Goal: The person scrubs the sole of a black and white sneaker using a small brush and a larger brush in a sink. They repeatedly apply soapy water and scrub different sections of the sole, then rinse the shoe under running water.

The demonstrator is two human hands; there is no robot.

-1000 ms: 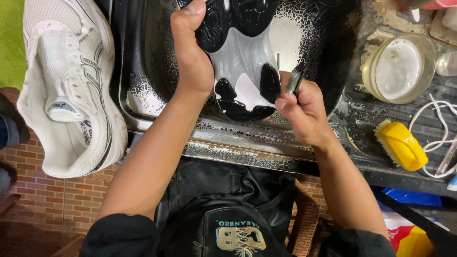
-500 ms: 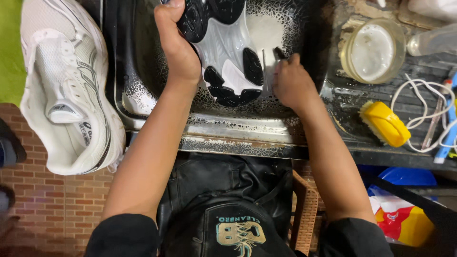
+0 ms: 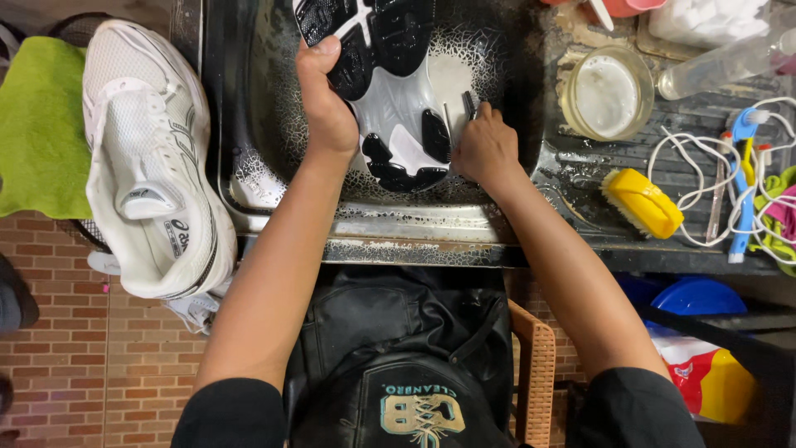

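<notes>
We looked down on a dark, wet metal counter (image 3: 580,178) with a black sink basin (image 3: 240,124) sunk into it, its walls streaked with cracked white foam. Below the counter's rusty front edge ran a red brick wall (image 3: 75,365). On the left, a white mesh running shoe (image 3: 149,166) lay upright beside a bright green cloth (image 3: 37,124).

To the right of the basin stood a round glass bowl of cloudy soapy water (image 3: 607,93), a yellow plastic scrubbing brush (image 3: 640,202), a blue toothbrush (image 3: 740,191) and a tangle of white laces (image 3: 705,158). A clear plastic bottle (image 3: 721,58) lay tilted near the top edge. Under the counter sat a red, white and yellow plastic package (image 3: 701,373) below a blue lid (image 3: 696,297).

Our left hand (image 3: 325,104) wrapped closed round the side of the upturned shoe with the white and black sole (image 3: 390,91), holding it sole-up over the basin. Our right hand (image 3: 485,149) was curled tight around a small dark brush (image 3: 466,106), its tip touching the sole near the heel.
</notes>
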